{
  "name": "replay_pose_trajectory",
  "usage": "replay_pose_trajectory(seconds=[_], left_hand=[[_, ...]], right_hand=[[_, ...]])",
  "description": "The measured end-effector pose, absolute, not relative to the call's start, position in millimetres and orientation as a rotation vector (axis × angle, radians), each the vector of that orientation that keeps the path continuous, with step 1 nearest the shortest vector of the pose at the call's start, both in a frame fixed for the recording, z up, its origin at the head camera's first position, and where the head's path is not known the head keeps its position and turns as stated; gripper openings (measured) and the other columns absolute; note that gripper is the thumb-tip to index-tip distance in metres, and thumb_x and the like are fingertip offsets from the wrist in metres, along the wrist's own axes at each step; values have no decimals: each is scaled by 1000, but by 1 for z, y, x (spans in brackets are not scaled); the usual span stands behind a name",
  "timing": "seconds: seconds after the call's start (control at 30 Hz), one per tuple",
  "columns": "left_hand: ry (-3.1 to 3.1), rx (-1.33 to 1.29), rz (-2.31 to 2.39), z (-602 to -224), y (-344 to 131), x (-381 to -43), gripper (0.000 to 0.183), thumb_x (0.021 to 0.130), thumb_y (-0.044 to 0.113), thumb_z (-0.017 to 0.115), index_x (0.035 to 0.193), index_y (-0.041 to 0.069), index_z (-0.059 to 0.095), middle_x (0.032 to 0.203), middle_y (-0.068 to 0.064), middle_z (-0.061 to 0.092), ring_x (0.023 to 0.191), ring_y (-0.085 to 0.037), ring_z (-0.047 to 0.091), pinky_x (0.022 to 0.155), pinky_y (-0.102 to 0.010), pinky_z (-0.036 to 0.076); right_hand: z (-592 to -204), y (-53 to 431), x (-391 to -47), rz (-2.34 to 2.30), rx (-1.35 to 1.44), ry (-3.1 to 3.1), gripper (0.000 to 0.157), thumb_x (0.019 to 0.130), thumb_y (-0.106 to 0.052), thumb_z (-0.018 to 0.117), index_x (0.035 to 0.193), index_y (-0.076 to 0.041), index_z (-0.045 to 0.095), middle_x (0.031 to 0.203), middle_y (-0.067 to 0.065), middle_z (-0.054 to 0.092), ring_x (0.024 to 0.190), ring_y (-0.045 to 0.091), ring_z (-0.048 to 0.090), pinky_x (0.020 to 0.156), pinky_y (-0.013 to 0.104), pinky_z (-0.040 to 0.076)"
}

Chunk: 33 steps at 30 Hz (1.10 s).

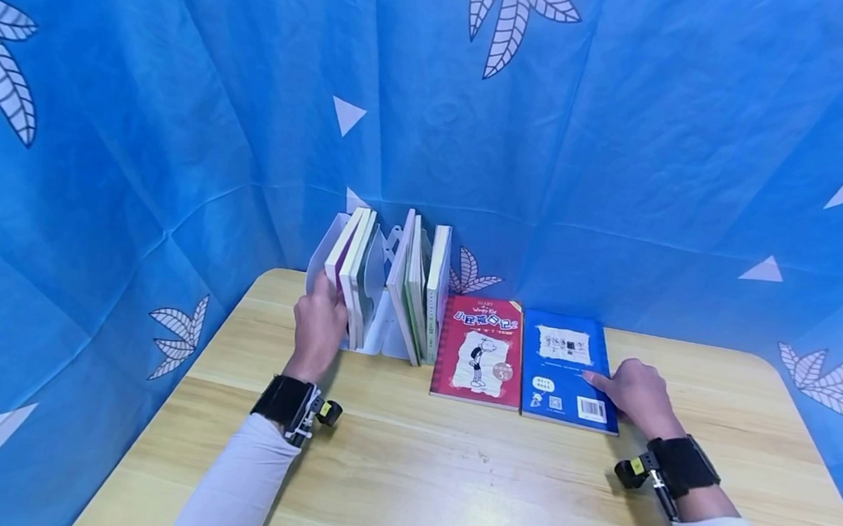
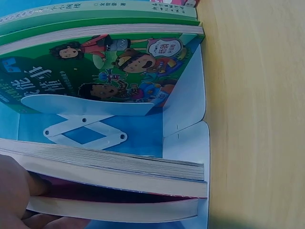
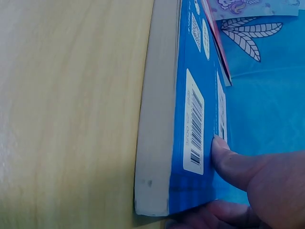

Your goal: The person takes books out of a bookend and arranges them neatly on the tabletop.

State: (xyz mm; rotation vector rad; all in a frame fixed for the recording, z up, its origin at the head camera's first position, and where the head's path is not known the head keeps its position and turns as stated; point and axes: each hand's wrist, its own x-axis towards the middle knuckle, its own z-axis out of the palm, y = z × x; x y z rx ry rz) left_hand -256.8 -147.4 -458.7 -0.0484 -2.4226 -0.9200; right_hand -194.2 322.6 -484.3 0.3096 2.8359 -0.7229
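Observation:
My left hand (image 1: pixel 321 325) grips the leftmost book (image 2: pixel 119 210) in a white folding book stand (image 1: pixel 384 331). The thumb is tucked into the gap between that book and its neighbour (image 2: pixel 128 174), and the fingers lie on its outer side. On the right, a blue book (image 1: pixel 570 376) with a barcode lies flat on the table, back cover up. My right hand (image 1: pixel 643 395) pinches its right edge, thumb on the cover and fingers at the side, partly hidden in the right wrist view. A red book (image 1: pixel 448 374) lies beside the blue one, front cover up.
More upright books, one with a green cover (image 2: pixel 114 71), lean in the right half of the stand, past a white divider (image 2: pixel 90 104). The wooden table (image 1: pixel 447 482) meets a blue patterned curtain (image 1: pixel 627 147) behind and at the left.

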Motion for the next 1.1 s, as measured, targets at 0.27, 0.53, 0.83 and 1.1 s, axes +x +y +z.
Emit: replay_pose_trajectory(seconds=[0.27,0.53,0.83,1.1], left_hand=[[-2371,-79,-884,-460,-150,-258,41,98,1,66,139,0,57,119,-32,71,95,-45,76,70,-48,68],[-2331,-103,-893,-462,-153,-255,38,99,0,64,136,-2,59,113,-33,72,87,-45,77,61,-48,67],[-2303,-103,-863,-462,-157,-252,30,99,3,65,128,-3,64,104,-34,74,79,-46,77,56,-49,65],[-2309,-137,-877,-457,-163,-245,26,102,10,64,125,-4,65,105,-34,74,78,-46,77,57,-50,65]], right_hand=[[-484,323,-193,-728,318,2832,51,98,-44,69,68,-7,53,55,0,49,49,16,51,51,24,32],[-483,323,-189,-722,271,2879,54,98,-44,69,61,-14,43,54,-4,36,49,15,44,52,24,27],[-478,327,-186,-748,260,2912,51,101,-44,64,84,4,67,65,8,57,60,21,52,53,26,35],[-471,323,-180,-933,154,2991,57,103,-48,61,119,7,65,111,27,72,93,32,67,72,36,56]])
